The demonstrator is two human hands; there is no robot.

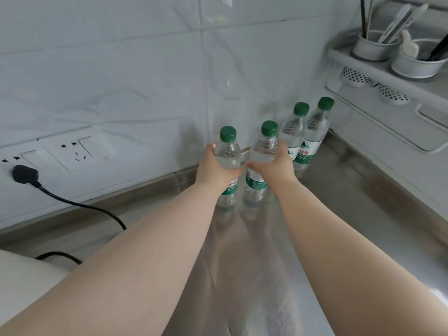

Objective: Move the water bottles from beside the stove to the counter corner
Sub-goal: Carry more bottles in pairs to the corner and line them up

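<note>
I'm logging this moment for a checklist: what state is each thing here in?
left hand: grips the left bottle, upright, capped.
right hand: grips the second bottle, upright, capped.
third bottle: upright, capped, unheld, in the corner.
fourth bottle: upright, capped, unheld, beside the third.
black plug: inserted in the wall socket.

Two bare forearms (150, 251), unclothed to the frame edge, left hand (213, 167), right hand (276, 163), both bare
</note>
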